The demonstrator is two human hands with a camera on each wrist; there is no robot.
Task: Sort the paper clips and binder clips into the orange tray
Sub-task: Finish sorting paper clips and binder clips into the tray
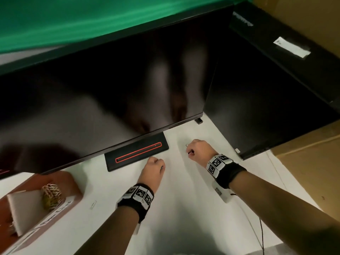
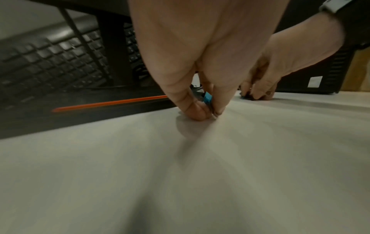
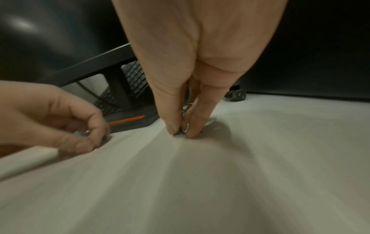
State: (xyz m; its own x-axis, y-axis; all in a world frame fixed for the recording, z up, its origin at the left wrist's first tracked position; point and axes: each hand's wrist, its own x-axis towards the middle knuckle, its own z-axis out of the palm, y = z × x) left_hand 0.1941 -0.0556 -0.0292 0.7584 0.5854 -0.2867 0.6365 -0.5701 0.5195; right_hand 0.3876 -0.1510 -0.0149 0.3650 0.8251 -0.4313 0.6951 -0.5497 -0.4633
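My left hand (image 1: 159,166) is down on the white table in front of the monitor stand. In the left wrist view, the left hand (image 2: 212,112) pinches a small blue binder clip (image 2: 207,97) between thumb and finger. My right hand (image 1: 190,150) is a little further right, fingertips on the table. Up close, the right hand (image 3: 182,133) pinches a dark binder clip (image 3: 185,125) with silver wire handles. The orange tray (image 1: 73,183) sits at the lower left with a pile of paper clips (image 1: 52,193) in it. One loose paper clip (image 1: 93,204) lies on the table beside the tray.
A large dark monitor (image 1: 110,89) overhangs the table, its black stand base (image 1: 137,153) marked with a red line just beyond my left hand. A second dark screen (image 1: 266,107) stands at the right. A keyboard (image 2: 52,63) sits behind the stand. Cardboard (image 1: 312,172) borders the right.
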